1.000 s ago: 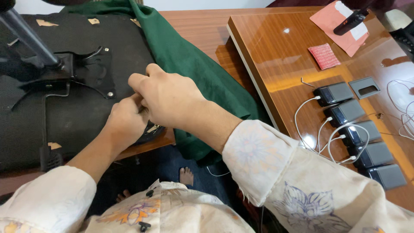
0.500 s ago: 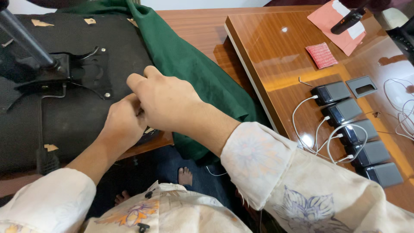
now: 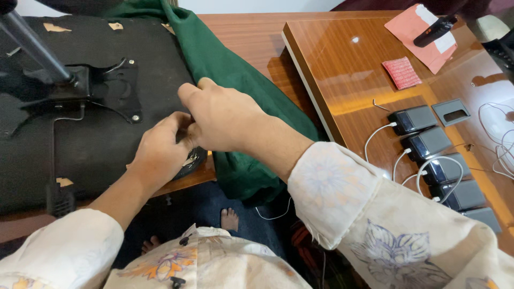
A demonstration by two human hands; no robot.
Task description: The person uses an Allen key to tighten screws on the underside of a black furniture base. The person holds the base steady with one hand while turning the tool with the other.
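Both hands, left hand [image 3: 160,152] and right hand [image 3: 219,115], still pinching green cloth [image 3: 235,80] (grip unchanged) on black pad [image 3: 107,144].

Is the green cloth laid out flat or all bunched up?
Bunched up. The green cloth lies in folds across the table and hangs crumpled over its edge.
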